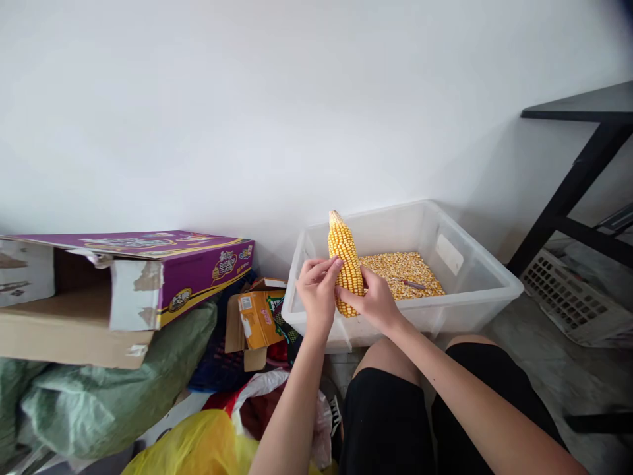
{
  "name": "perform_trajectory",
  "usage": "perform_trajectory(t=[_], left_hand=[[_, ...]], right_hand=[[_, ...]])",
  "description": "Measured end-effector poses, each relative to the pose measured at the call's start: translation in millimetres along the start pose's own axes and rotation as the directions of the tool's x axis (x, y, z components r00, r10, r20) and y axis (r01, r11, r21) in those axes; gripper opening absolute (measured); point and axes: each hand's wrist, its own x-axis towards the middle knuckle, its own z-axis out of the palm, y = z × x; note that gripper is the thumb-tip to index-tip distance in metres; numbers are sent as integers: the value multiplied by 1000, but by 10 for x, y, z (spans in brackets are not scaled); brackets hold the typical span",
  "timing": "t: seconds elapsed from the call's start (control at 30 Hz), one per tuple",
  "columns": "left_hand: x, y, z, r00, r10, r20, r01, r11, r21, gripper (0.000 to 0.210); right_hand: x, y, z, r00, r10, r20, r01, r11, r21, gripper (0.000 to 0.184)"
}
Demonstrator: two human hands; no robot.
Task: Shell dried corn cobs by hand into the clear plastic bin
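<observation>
An ear of corn (347,254) with rows of yellow kernels stands nearly upright above the near left part of a clear plastic bin (475,270), its pale tip up. My right hand (376,305) is closed round the lower part of the ear, thumb across its front. At the ear's left side, my left hand (318,290) has its fingers curled and its thumb and fingertips pressed against the kernels. Loose corn kernels (395,267) cover the bin's floor. Among them lies a thin tool with a dark handle (414,285); its kind is unclear.
On the left, an open purple carton (205,270) rests on a green sack (123,382). Beside the bin sits a small orange box (260,320), with a yellow plastic bag (192,445) nearer me. To the right stand a black table frame (568,185) and a white basket (576,297).
</observation>
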Motion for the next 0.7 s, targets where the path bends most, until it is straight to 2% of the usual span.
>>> perform_trajectory(t=[0.07,0.13,0.27,0.37,0.47,0.53,0.57,0.6,0.63,0.7], left_hand=[[-15,2,31,999,12,-52,-11,1000,21,18],[-17,-9,33,997,43,-61,-38,996,76,19],[93,-68,-84,990,134,41,-140,947,289,19],[272,-120,-322,994,88,69,-109,897,428,24],[319,-153,-702,998,-27,64,-11,847,532,28],[139,-200,-997,975,-100,200,-45,789,612,31],[-25,-245,-1145,941,-153,301,-83,760,644,33],[-227,-309,-1288,880,-233,414,-121,733,669,35],[-453,-390,-1422,795,-328,511,-160,699,697,39],[-897,-573,-1646,611,-522,596,-240,595,767,38]], right_hand=[[1,2,11,1000,6,-15,-6,1000,-15,20],[2,12,23,1000,17,-24,-18,1000,-23,20],[1,27,31,999,35,-10,-35,999,-27,20],[-7,28,23,999,37,37,-37,999,3,23],[-6,44,2,995,62,78,-68,995,72,25],[8,66,-19,989,93,116,-109,983,145,27],[19,78,-30,984,108,142,-134,973,189,27],[32,89,-40,978,121,167,-159,959,235,27],[46,97,-49,973,133,190,-183,942,281,27],[74,103,-60,964,148,223,-224,903,367,28]])
